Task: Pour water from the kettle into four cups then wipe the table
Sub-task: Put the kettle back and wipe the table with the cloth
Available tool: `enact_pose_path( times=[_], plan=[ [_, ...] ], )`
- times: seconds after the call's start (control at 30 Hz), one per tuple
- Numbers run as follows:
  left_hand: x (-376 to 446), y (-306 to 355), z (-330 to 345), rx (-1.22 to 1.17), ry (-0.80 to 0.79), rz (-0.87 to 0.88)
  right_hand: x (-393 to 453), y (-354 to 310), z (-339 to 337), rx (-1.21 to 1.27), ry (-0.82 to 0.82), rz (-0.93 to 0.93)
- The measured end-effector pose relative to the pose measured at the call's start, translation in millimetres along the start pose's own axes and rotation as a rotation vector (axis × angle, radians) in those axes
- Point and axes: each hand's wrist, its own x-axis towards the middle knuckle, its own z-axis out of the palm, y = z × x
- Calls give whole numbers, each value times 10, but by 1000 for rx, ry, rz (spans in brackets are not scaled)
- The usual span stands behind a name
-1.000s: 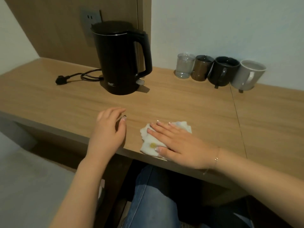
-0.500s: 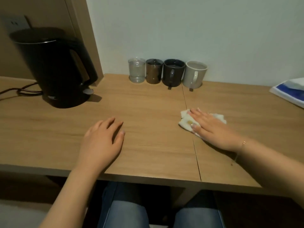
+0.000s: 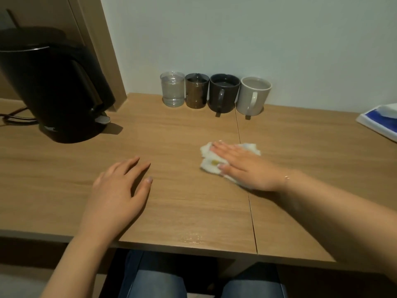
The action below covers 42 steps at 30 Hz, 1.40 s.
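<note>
Since half a second ago the right hand (image 3: 247,167) and its cloth have slid leftward across the seam in the desk top; the left hand (image 3: 120,190) has stayed where it was.

Right hand: flat, fingers stretched out and together, palm pressing down on a crumpled white cloth (image 3: 211,161) with a small yellowish mark. Nothing is gripped, only pressed. A thin bracelet sits at the wrist.

Left hand: open, palm down, fingers loosely spread, resting on the bare wood and holding nothing.

Desk (image 3: 171,136): light brown wood-grain laminate, matte, with a narrow dark seam running front to back. A faint wet sheen shows near the front edge.

Black cylindrical electric kettle (image 3: 58,93): smooth matte body, upright at the far left, handle facing right, a dark cord trailing behind it.

Four cups in a tight row against the pale wall, all holding liquid:
- clear ribbed plastic cup (image 3: 172,89)
- brown translucent cup (image 3: 197,90)
- dark glazed ceramic mug (image 3: 224,93), handle forward
- pale grey ceramic mug (image 3: 254,96), handle forward

Blue and white flat packet (image 3: 380,120) lies at the far right edge. Blue denim knees show below the desk.
</note>
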Motion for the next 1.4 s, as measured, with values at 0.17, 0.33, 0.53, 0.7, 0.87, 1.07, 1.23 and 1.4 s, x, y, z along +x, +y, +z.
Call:
enact_pose_path(
  times=[0.17, 0.33, 0.53, 0.7, 0.87, 1.07, 1.23, 1.4],
  plan=[
    [-3, 9, -18, -42, -11, -3, 347, 573, -240, -43, 151, 389],
    [-8, -31, 7, -34, -5, 1, 874, -54, -68, -43, 107, 217],
    [-14, -4, -53, -3, 25, 52, 851, -495, 138, -58, 13, -168],
    [-69, -255, -252, 35, 50, -9, 1734, -517, -32, -88, 22, -23],
    [-148, -481, -319, -65, 120, -131, 2303, -582, -113, -112, 8, 68],
    [-118, -551, -280, -146, 141, -166, 1713, -786, 165, -49, -28, -283],
    [-95, -588, -279, -152, 135, -145, 2415, -790, 17, -83, -3, -140],
    [-133, -567, -213, -179, 246, -131, 2977, -894, -1, -144, 10, -35]
  ],
)
